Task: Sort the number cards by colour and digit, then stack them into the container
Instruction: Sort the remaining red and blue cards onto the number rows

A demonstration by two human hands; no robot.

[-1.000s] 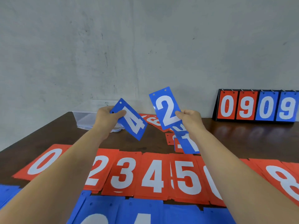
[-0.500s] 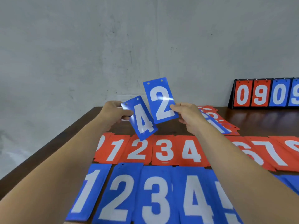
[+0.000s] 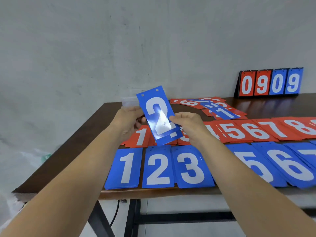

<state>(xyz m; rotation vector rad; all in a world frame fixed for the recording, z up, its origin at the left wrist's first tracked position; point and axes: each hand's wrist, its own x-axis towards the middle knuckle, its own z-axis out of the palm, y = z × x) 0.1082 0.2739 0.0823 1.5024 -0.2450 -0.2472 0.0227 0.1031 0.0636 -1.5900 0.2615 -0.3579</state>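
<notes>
The left hand (image 3: 127, 122) and the right hand (image 3: 187, 127) both pinch the blue 2 (image 3: 156, 113), one hand on each side. Another blue card peeks out behind it at the bottom, and its number is hidden. The blue 2 is up in the air and leans a bit. Below it on the table (image 3: 82, 142) lies the red row (image 3: 256, 132). Nearer than that is the blue row (image 3: 158, 168). The clear box (image 3: 129, 100) sits just behind the blue 2. A messy heap (image 3: 220, 112) and the scoreboard (image 3: 270, 82) are to its right, farther back.
</notes>
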